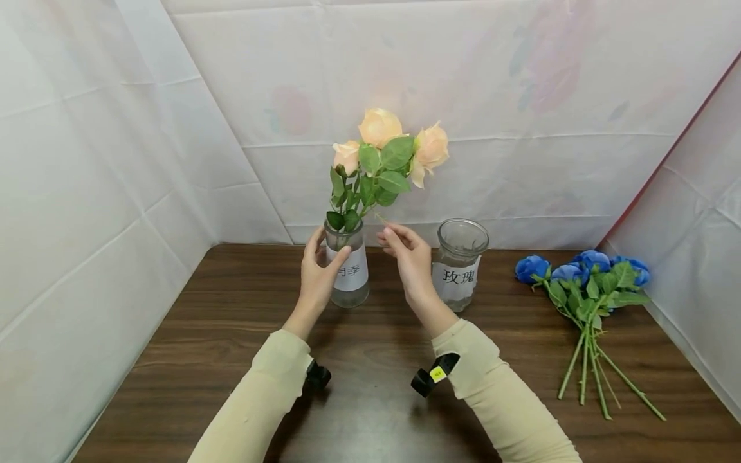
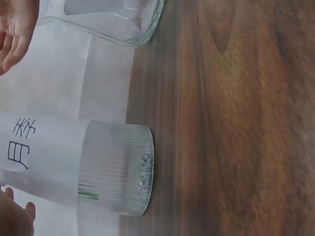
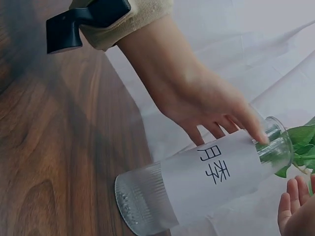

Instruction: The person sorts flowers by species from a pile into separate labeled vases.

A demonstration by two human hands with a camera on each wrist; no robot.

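Note:
My left hand (image 1: 318, 275) grips the upper part of a ribbed glass vase (image 1: 350, 297), thumb in front and fingers round its far side. A white paper label with black characters (image 3: 214, 169) wraps this vase, which stands upright on the table. Several peach roses (image 1: 380, 127) with green leaves (image 1: 397, 153) rise from its mouth. Just right of the rim is my right hand (image 1: 412, 260), thumb and fingers bent close together. A thin pale twig (image 1: 379, 219) runs from the leaves to these fingertips; I cannot tell whether they pinch it.
A second, wider glass vase (image 1: 463, 239) with a paper label stands right of my right hand. Farther right, several blue roses (image 1: 593, 260) lie on the wooden table (image 1: 243, 360), their stems (image 1: 586, 366) toward me. White cloth (image 1: 498, 83) hangs behind and at the sides.

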